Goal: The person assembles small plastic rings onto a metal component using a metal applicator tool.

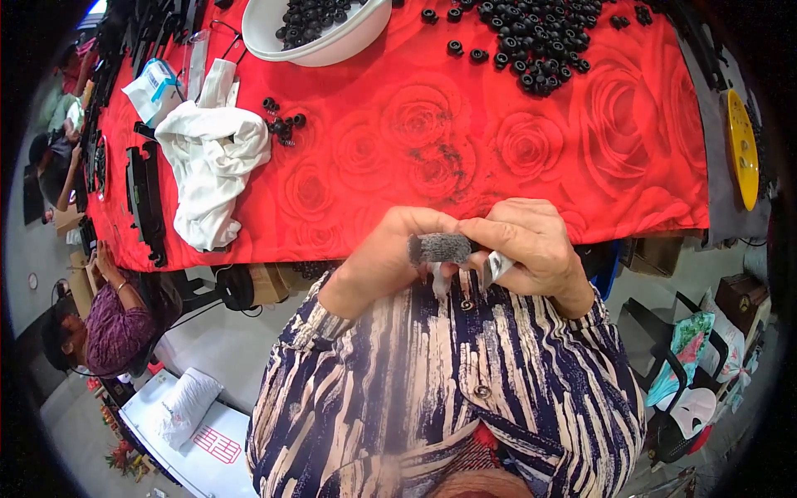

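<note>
Both my hands meet at the near edge of the red rose-printed tablecloth, close to my body. My left hand is closed, its thumb reaching toward the right hand. A grey knitted finger sleeve shows at its fingers. My right hand is closed too, with a shiny flat blade-like piece sticking out from its fingers. A bit of something dark shows between the two hands, mostly hidden by the fingers. Black crumbs are scattered on the cloth just beyond.
A heap of small black round parts lies at the far side, beside a white bowl of similar parts. A white cloth and long black plastic parts lie left. A yellow plate is right. Another person sits left.
</note>
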### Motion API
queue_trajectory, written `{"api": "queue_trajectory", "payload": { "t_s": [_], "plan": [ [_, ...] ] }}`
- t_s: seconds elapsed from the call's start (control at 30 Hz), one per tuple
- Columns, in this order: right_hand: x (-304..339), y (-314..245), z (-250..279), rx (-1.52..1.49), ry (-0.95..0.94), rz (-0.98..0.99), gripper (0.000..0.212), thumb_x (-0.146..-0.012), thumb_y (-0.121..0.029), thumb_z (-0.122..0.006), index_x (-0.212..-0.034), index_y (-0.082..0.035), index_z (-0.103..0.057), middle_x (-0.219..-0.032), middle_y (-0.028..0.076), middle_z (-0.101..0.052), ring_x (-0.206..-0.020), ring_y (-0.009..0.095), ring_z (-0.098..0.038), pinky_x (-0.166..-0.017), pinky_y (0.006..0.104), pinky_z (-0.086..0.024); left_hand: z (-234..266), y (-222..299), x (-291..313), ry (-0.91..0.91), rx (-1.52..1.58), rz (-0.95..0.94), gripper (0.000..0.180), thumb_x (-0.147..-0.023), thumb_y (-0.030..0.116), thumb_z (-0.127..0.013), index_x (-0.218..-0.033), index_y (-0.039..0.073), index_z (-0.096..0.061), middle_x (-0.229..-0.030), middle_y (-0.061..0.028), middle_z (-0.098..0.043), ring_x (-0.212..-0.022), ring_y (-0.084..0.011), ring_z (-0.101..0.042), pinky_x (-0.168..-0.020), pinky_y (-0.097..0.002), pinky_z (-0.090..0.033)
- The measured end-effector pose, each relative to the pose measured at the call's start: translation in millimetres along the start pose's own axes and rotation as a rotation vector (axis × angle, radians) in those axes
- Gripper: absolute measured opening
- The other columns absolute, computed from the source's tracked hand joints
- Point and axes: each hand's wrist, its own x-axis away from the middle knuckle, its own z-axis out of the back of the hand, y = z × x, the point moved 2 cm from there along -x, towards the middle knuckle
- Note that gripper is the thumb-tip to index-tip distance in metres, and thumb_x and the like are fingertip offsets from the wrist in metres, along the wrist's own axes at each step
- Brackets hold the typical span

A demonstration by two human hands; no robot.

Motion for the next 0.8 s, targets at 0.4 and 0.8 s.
{"api": "queue_trajectory", "payload": {
  "t_s": [0.4,0.8],
  "plan": [
    [16,-9,-9,0.097,0.253,0.055,0.041,-0.060,-0.002,-0.076,-0.099,0.003,-0.063,-0.062,0.006,-0.052,-0.048,0.018,-0.048,-0.043,0.0301,-0.035,-5,-15,-2,-0.128,0.161,-0.164,0.022,-0.089,0.009,-0.054,-0.107,-0.004,-0.059,-0.084,-0.0086,-0.064,-0.067,-0.0131,-0.062,-0.056,-0.0257,-0.053],
    [13,-10,2,-0.028,0.133,-0.259,0.027,-0.068,0.001,-0.068,-0.092,0.002,-0.056,-0.068,0.010,-0.053,-0.053,0.023,-0.052,-0.046,0.0322,-0.039,-6,-10,-1,0.007,0.016,-0.258,0.022,-0.089,0.014,-0.058,-0.105,-0.002,-0.059,-0.085,-0.0018,-0.060,-0.072,-0.0068,-0.057,-0.060,-0.0210,-0.049]
  ]
}}
